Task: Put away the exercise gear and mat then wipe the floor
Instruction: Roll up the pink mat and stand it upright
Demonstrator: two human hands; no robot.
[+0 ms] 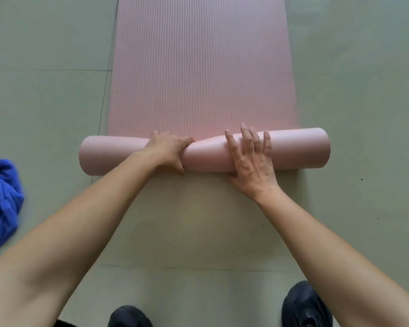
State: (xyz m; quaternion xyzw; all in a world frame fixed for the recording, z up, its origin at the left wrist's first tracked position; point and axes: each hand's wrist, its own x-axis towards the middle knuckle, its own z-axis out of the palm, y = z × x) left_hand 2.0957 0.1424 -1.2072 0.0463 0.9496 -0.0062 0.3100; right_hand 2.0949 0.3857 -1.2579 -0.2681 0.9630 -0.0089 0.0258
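One mat roll (293, 152), ends skewed — left hand (168, 149) gripping

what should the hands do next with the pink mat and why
Probably push the roll forward another turn. Most of the mat lies flat beyond it, so the rolling is far from done. The left hand grips the roll near its middle and the right hand rests over it with straight fingers, so both are placed to push. The blue cloth can wait.

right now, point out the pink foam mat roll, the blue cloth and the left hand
pink foam mat roll (208, 156): head view, middle, between hands
blue cloth (3, 199): head view, middle folds
left hand (168, 149): head view, back of hand
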